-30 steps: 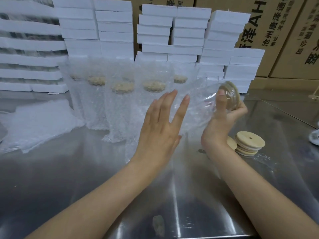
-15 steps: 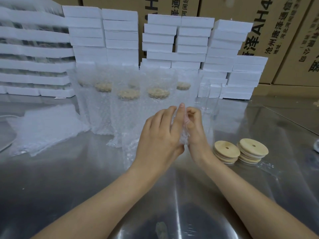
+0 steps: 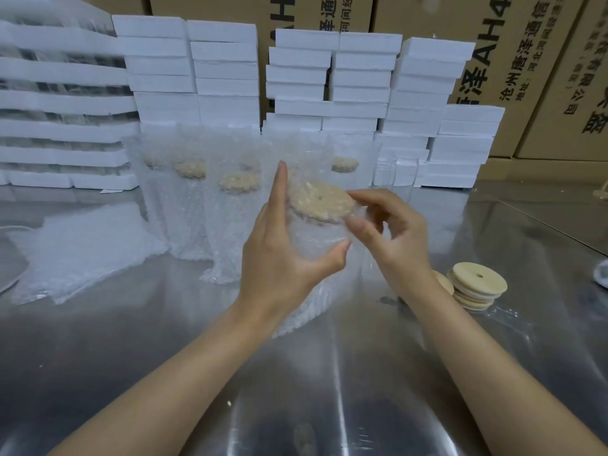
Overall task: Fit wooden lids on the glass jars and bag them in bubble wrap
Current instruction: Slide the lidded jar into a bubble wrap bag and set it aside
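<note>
Over the steel bench [image 3: 131, 357], the glass jar [image 3: 317, 255] in its bubble-wrap bag [image 3: 296, 319] is likely fragile, weighty and slippery. The left hand [image 3: 279, 258] grips its body, the safest hold. The right hand [image 3: 391, 238] pinches the bubble-wrap bag beside the wooden lid [image 3: 320, 202].

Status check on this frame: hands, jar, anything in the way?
Left hand grips the lidded glass jar inside its clear bubble-wrap bag. Right hand pinches the bag beside the round wooden lid. Nothing in the way.

Bare table [image 3: 131, 357] lies open nearside; bagged jars [image 3: 237, 218] wall the back, lid stack [image 3: 477, 287] right.
</note>
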A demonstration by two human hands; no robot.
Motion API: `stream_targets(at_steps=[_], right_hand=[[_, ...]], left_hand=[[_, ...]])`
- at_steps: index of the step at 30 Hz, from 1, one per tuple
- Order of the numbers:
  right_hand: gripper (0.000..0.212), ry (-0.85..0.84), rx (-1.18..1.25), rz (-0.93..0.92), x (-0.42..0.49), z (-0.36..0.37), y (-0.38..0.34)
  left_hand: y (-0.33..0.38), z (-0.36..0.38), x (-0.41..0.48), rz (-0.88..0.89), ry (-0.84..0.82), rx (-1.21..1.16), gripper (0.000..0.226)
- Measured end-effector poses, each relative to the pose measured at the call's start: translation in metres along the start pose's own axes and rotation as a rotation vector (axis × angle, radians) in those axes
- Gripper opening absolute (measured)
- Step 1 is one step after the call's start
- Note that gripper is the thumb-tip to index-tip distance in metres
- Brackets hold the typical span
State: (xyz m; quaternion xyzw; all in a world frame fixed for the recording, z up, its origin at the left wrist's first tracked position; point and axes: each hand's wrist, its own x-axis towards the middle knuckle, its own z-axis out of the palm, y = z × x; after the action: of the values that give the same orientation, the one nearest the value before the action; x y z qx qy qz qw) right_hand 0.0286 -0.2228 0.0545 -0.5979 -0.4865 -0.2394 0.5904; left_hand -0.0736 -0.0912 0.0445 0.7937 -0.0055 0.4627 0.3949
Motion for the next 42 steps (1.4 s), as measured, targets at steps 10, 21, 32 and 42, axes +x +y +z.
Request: stream_targets(at_steps=[10,21,32,42], right_hand=[[0.023,0.312,0.194,0.128,0.014,-0.009,-0.006],[0.028,-0.189,0.246,0.454,-0.007,0.005,0.017],[0.028,-0.09,0.468,0.603,-0.002,-0.005,0.032],[0.022,-0.001,0.389,0.553,0.001,-0.004,0.031]], left_hand=[[-0.035,-0.003,0.013,-0.092,-0.21,-0.277,0.089],[-0.047,-0.008,0.026,-0.254,-0.037,-0.508,0.031],[-0.046,-0.014,0.026,-0.235,-0.21,-0.395,0.075],[-0.046,-0.012,0.03,-0.33,-0.2,-0.595,0.058]])
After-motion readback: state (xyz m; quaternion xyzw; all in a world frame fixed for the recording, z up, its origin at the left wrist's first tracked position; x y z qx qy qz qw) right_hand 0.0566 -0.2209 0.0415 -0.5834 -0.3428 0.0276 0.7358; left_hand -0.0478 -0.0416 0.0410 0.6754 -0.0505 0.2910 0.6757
